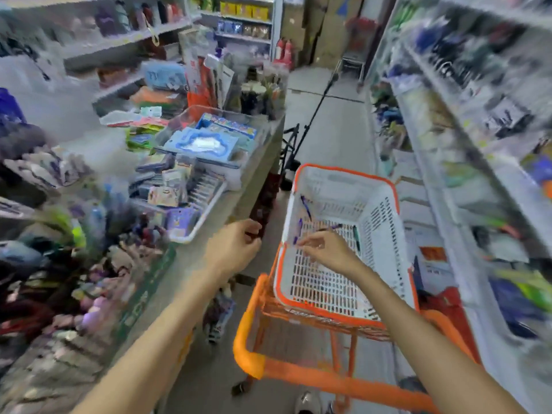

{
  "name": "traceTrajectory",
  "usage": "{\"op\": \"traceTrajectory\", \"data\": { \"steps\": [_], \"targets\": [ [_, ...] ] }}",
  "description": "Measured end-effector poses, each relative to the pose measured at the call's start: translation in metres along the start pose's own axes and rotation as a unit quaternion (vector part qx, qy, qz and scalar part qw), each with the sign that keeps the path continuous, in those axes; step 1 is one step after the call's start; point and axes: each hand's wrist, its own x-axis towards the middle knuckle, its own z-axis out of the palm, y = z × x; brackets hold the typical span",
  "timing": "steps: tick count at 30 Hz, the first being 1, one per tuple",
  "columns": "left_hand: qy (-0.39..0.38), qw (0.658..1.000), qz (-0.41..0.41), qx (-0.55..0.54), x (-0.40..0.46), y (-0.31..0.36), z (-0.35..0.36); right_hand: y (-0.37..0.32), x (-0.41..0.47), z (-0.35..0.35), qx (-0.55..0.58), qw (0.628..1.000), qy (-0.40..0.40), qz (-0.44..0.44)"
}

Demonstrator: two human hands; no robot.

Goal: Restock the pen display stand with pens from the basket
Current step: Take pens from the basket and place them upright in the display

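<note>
A white basket (379,216) with an orange rim sits on top of an orange cart (298,373). A few pens lie inside it: two purple pens (299,230) by the left wall, another purple pen (334,227) mid-floor, and a dark green pen (357,239) to the right. My right hand (325,251) is inside the basket with its fingers loosely extended, fingertips close to the purple pens and gripping none of them. My left hand (236,246) hovers at the counter's edge with curled fingers; blur hides whether it holds anything. I cannot pick out the pen display stand in the blur.
A long counter (209,243) on the left carries trays of stationery (191,189) and packaged goods. Shelving (466,144) full of items lines the right side. The aisle floor (331,138) runs ahead, with a dark stand (291,153) just beyond the cart.
</note>
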Motion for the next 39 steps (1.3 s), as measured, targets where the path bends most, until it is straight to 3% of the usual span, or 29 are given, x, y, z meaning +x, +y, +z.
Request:
{"op": "traceTrajectory", "data": {
  "steps": [11, 20, 25, 27, 29, 32, 35, 37, 39],
  "targets": [
    [-0.208, 0.976, -0.066, -0.008, 0.109, 0.054, 0.150, 0.151, 0.055, -0.089, -0.030, 0.990, -0.041, 0.131],
    [-0.211, 0.971, -0.100, 0.049, 0.208, 0.045, 0.226, 0.206, 0.168, -0.100, -0.119, 0.967, -0.096, 0.204],
    [-0.165, 0.966, 0.010, 0.199, 0.261, 0.039, 0.260, 0.240, 0.222, -0.080, -0.102, 0.955, -0.088, 0.265],
    [-0.173, 0.936, 0.077, 0.297, 0.286, 0.032, 0.278, 0.254, 0.243, -0.068, -0.076, 0.946, -0.058, 0.310],
    [-0.197, 0.885, 0.120, 0.404, 0.309, 0.026, 0.294, 0.272, 0.264, -0.055, -0.079, 0.939, -0.051, 0.331],
    [-0.225, 0.793, 0.137, 0.550, 0.328, 0.023, 0.306, 0.290, 0.280, -0.037, -0.092, 0.943, 0.004, 0.321],
    [-0.203, 0.730, 0.143, 0.636, 0.340, 0.012, 0.321, 0.296, 0.287, -0.024, -0.107, 0.941, 0.056, 0.316],
    [-0.176, 0.723, 0.156, 0.650, 0.342, 0.007, 0.327, 0.296, 0.296, -0.013, -0.110, 0.929, 0.070, 0.346],
    [-0.189, 0.742, 0.162, 0.622, 0.343, 0.007, 0.332, 0.293, 0.303, 0.000, -0.104, 0.917, 0.096, 0.374]
  ]
}}
